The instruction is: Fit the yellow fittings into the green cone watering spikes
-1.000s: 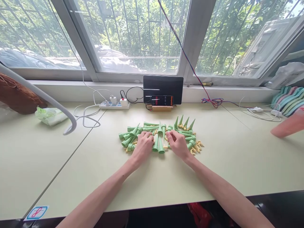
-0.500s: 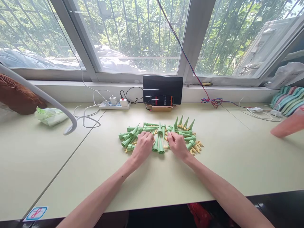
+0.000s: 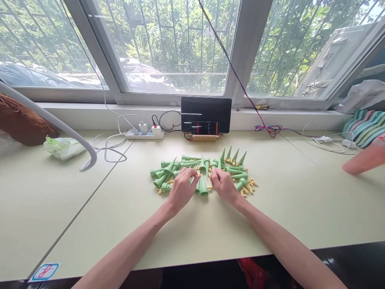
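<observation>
Head view: one pale table, carrying, at its middle, a spread of green cones and small yellow pieces. Item, my left hand: over the near left of the spread, fingers curled, thumb close to the fingertips; whether it grips anything, I cannot tell. Item, my right hand: just right of centre, fingers folded in, thumb against forefinger; its contents are hidden. Item, upright cones, four, in a row at the far right, yellow parts at their feet; by my judgement, these are fitted. Item, remainder: most other cones lying flat, many yellow pieces loose at the right edge. I judge much of the lot outstanding. Behind: one phone before a dark screen.
</observation>
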`<state>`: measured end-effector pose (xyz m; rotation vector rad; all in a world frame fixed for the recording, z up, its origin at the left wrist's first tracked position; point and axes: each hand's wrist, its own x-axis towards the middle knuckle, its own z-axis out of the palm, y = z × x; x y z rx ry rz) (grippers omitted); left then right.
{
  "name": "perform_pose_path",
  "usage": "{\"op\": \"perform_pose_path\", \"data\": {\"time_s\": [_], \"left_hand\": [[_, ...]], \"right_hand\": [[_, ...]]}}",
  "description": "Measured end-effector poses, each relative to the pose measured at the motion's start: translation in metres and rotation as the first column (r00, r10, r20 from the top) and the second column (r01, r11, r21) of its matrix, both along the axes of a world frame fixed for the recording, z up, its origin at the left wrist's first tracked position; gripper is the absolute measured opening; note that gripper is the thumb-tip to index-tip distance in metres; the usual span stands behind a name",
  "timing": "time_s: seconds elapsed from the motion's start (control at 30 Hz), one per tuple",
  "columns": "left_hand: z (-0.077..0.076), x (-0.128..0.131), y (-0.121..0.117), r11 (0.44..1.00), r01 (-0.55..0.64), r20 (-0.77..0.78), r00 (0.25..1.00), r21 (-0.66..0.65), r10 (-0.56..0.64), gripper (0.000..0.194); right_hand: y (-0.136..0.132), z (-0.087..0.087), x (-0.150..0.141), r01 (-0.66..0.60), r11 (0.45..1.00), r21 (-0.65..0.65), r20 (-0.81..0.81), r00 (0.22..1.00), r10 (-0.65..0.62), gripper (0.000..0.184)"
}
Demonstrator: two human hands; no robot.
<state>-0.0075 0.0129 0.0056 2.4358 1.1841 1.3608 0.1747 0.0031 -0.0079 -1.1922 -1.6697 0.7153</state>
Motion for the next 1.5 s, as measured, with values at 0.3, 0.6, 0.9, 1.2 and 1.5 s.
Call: {"op": "perform_pose_path", "data": {"time_s": [0.3, 0.6, 0.9, 1.2, 1.5], "left_hand": [[0.0, 0.004, -0.006, 0.996, 0.08, -0.031, 0.996, 0.029, -0.08, 0.004], [-0.001, 0.005, -0.006, 0.995, 0.093, -0.041, 0.995, 0.029, -0.091, 0.007], [-0.001, 0.003, -0.006, 0.996, 0.088, -0.058, 0.994, -0.03, -0.09, 0.011], [-0.002, 0.003, -0.006, 0.993, 0.118, -0.064, 0.991, -0.03, -0.12, 0.014], [0.003, 0.002, -0.005, 0.998, 0.053, -0.079, 0.995, -0.044, -0.056, 0.004]], "right_hand": [[-0.001, 0.003, -0.001, -0.078, 0.997, 0.018, -0.013, 0.997, 0.078, 0.036], [-0.004, 0.007, -0.001, -0.107, 0.993, 0.054, -0.011, 0.994, 0.108, 0.022], [-0.005, 0.01, -0.005, -0.165, 0.98, 0.107, 0.076, 0.985, 0.157, 0.025], [-0.004, 0.007, -0.003, -0.159, 0.979, 0.129, 0.07, 0.986, 0.151, 0.017], [-0.004, 0.015, 0.002, 0.151, 0.981, 0.121, -0.092, 0.986, -0.14, 0.019]]}}
